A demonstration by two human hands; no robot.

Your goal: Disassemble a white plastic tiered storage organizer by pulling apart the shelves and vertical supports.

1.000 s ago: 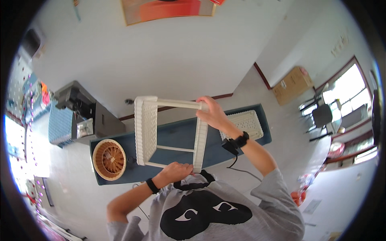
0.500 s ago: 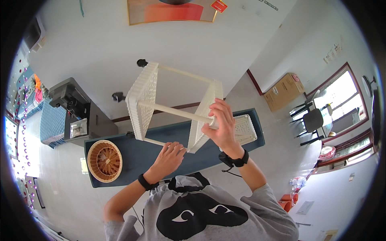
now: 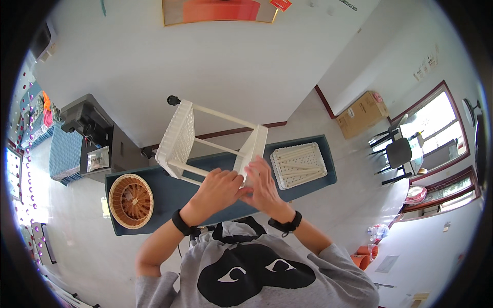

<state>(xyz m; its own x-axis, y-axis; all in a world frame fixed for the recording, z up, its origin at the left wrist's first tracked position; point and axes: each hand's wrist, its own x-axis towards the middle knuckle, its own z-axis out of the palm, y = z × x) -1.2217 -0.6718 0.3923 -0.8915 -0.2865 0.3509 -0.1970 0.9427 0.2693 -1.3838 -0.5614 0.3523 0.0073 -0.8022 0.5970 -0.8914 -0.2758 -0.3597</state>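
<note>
White plastic rack (image 3: 205, 138): raised over the blue table (image 3: 169, 192), at 11 o'clock from your hands. Left hand (image 3: 218, 187) and right hand (image 3: 264, 187) both clasp its near panel (image 3: 251, 151).

Table (image 3: 169, 197): long, dark blue-green top, standing on a pale floor (image 3: 318, 128); it runs left to right in front of the person
Wicker basket (image 3: 131, 200): round, tan, resting on the table at its left end; near the front edge
Perforated tray (image 3: 299, 165): white, rectangular, lying flat on the table at its right end; several white rods lie inside it
Middle of the table: partly hidden by the hands and the white rack; whether the rack touches the top cannot be told
</note>
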